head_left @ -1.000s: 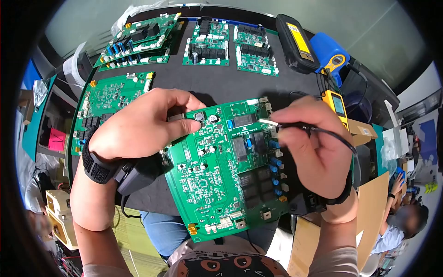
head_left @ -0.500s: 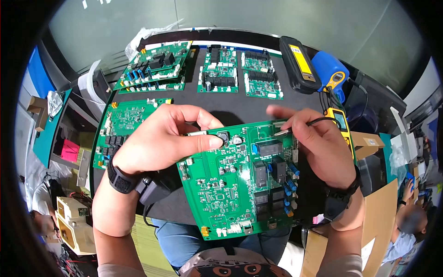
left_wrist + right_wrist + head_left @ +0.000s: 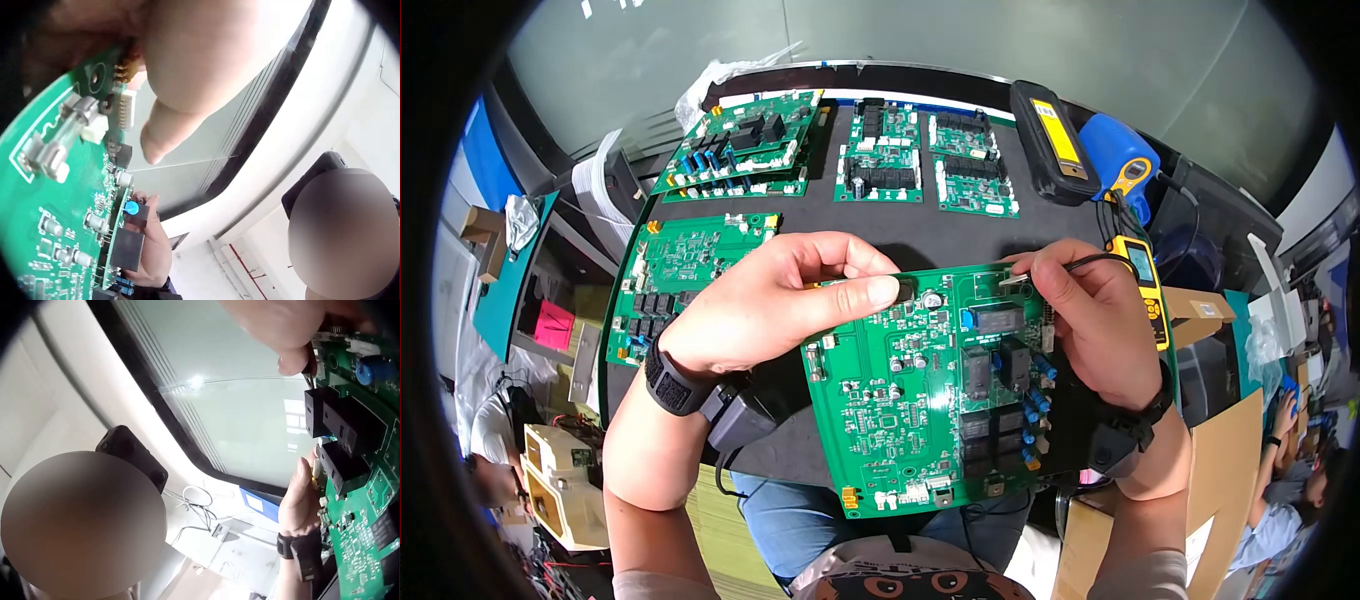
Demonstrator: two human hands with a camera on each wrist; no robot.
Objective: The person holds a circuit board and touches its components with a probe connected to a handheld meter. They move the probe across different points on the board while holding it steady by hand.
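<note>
A large green circuit board (image 3: 935,440) is held tilted over the front edge of the table, component side up. My left hand (image 3: 765,300) grips its upper left edge, thumb on top near a round capacitor. My right hand (image 3: 1100,330) is at the upper right corner, pinching a thin metal-tipped probe (image 3: 1013,281) with a black cable behind it. The probe's tip lies over the board's top right area. In the left wrist view a glass fuse (image 3: 57,139) sits in clips close to my left fingers. Black relays (image 3: 353,425) stand near my right fingers in the right wrist view.
Stacked circuit boards (image 3: 740,150) lie at the back left, with another board (image 3: 690,250) beside my left hand. Smaller boards (image 3: 880,170) sit at the back middle. A black case (image 3: 1055,140), a blue device (image 3: 1120,160) and a yellow meter (image 3: 1140,265) stand at the right.
The view has shifted, and the board now appears farther right and lower. My right hand has moved the probe from beside a relay toward the board's top right corner, fingers now closer together.
</note>
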